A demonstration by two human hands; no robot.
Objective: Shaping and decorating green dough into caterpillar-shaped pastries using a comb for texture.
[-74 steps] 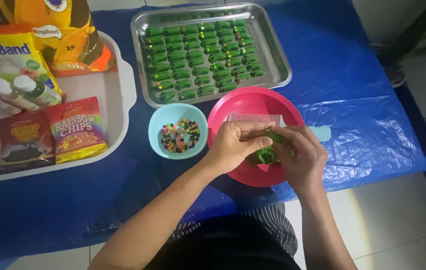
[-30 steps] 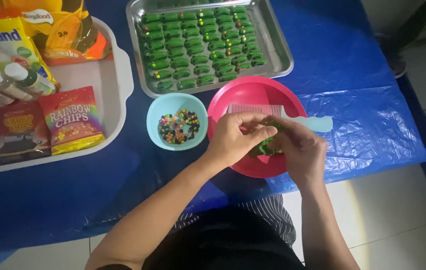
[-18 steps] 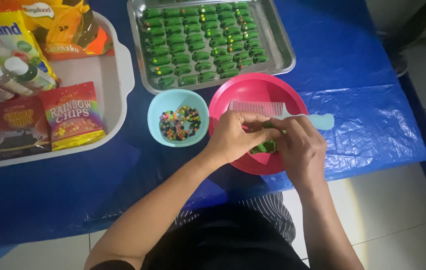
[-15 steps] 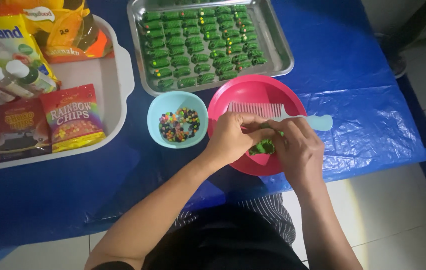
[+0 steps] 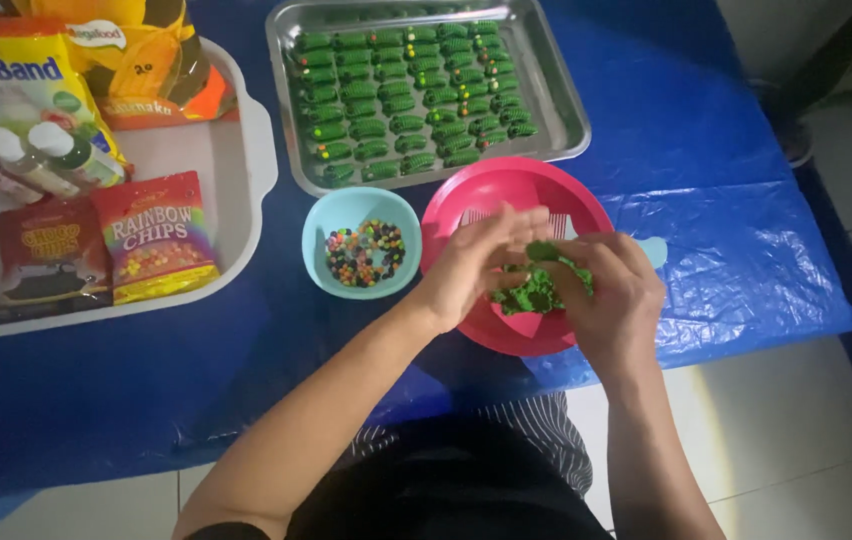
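Both of my hands are together over a pink plate [image 5: 491, 190]. My left hand [image 5: 481, 260] has its fingers stretched out and presses against a piece of green dough held against my right hand [image 5: 611, 295]. More green dough [image 5: 531, 293] lies on the plate under the hands. A pink comb [image 5: 476, 215] lies on the plate behind my fingers. A light blue bowl [image 5: 331, 215] of small coloured candy beads [image 5: 366, 253] stands just left of the plate. Behind it, a metal tray [image 5: 556, 95] holds several rows of green shaped dough pieces [image 5: 401, 95].
A white tray [image 5: 246, 170] at the left holds two small snack packets [image 5: 151, 235], small bottles [image 5: 26, 160], a yellow bag [image 5: 16, 70] and an orange bag [image 5: 161, 55]. A blue plastic sheet [image 5: 746, 270] covers the table; its near edge borders a tiled floor [image 5: 806, 440].
The hands have stayed over the pink plate, working the green dough. My left fingers have opened out flat against the piece.
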